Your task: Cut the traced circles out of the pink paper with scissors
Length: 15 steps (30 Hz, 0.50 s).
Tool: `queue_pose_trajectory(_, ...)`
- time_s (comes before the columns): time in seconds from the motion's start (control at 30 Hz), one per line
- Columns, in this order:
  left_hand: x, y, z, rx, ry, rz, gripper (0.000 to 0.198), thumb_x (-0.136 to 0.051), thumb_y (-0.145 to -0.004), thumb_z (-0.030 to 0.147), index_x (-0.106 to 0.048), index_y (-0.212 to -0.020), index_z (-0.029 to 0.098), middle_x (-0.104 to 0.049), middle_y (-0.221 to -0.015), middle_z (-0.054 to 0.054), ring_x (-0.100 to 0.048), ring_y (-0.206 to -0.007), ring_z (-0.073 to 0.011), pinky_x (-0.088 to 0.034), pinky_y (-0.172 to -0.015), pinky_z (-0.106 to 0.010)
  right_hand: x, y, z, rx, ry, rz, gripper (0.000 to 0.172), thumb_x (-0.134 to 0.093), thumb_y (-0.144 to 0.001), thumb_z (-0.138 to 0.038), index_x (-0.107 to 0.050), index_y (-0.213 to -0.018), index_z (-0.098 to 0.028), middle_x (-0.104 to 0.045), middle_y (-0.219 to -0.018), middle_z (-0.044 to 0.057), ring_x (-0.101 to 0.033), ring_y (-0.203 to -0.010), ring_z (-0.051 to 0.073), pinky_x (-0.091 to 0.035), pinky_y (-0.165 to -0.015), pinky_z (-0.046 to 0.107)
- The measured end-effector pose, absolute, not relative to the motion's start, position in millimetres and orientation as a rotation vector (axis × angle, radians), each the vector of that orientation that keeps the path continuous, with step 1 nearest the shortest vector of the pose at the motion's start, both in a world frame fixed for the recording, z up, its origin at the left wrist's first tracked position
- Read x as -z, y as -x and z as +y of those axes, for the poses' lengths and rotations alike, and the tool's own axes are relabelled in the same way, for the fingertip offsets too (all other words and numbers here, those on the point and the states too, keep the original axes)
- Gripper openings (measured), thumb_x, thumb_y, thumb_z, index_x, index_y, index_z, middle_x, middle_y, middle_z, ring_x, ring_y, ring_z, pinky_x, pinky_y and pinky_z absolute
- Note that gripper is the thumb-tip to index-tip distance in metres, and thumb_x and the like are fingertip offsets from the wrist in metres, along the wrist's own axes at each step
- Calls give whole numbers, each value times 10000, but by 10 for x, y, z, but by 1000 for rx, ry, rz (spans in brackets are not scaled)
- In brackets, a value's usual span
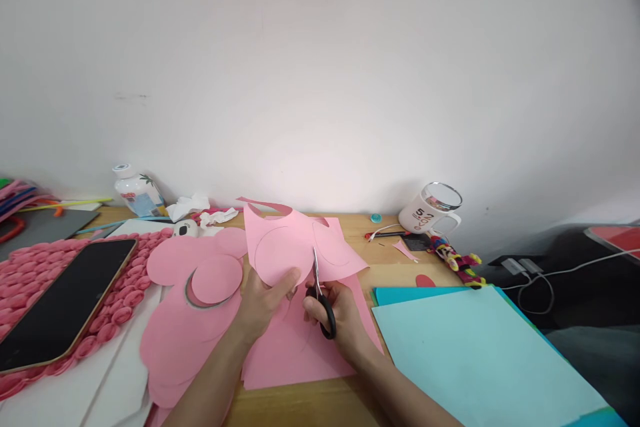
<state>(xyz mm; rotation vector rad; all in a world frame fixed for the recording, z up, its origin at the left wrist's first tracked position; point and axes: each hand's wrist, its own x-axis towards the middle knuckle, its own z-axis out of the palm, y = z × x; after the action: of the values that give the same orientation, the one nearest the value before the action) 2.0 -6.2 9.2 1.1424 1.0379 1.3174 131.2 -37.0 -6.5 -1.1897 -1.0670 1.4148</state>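
Note:
In the head view, my left hand [265,297] pinches the lower edge of a pink paper sheet [293,250], thumb on top. Drawn circles mark the sheet, and curved pieces are cut from its upper edge. My right hand [340,317] grips black-handled scissors [325,313], whose blades point up at the paper between two drawn circles. How far the blades are apart is hard to make out. Beneath both hands lies a stack of pink paper [305,360]. Left of it rest pink cut-out shapes [175,347] with rounded lobes, and a small pink circle [217,279] lies on top of them.
A phone [70,300] lies on a pink bobbly mat [100,340] at left. Behind stand a white bottle [137,190] and crumpled tissues [189,205]. To the right are a mug [425,213], a small figurine [457,260] and light blue paper [475,347]. A wall closes the back.

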Motion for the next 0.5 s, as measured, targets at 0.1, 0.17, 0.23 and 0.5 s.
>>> queue_pose_trajectory(0.1, -86, -19, -49, -1280, -1149, 1009, 239, -697, -652, 318, -528, -744, 177, -478, -477, 62, -463, -442, -109, -415, -460, -267, 83, -1313, -364, -1420, 1198, -1056, 305, -728, -583, -306, -544, -763, -142, -509, -477, -55, -429, -434, 93, -351, -431, 212)
queue_pose_trajectory(0.17, -86, -19, -44, -1275, -1147, 1006, 243, -694, -654, 331, -529, -746, 179, -474, -476, 61, -459, -440, -109, -417, -457, -267, 87, -1310, -359, -1420, 1210, -1050, 308, -732, -576, -310, -547, -754, -139, -509, -473, -54, -425, -426, 91, -346, -426, 212)
queue_pose_trajectory(0.23, -89, -18, -44, -1273, -1145, 1013, 241, -692, -654, 335, -531, -744, 180, -476, -479, 59, -462, -441, -111, -421, -456, -269, 88, -1307, -356, -1415, 1216, -1051, 303, -733, -572, -306, -551, -750, -141, -506, -473, -54, -424, -429, 93, -345, -428, 213)
queue_pose_trajectory(0.5, -90, 2, -59, -1231, -1196, 1137, 236, -704, -621, 300, -565, -749, 159, -536, -517, 36, -497, -463, -120, -447, -476, -274, 84, -1324, -353, -1322, 1167, -1174, 186, -656, -650, -271, -526, -583, -155, -491, -526, -21, -418, -504, 104, -344, -458, 221)
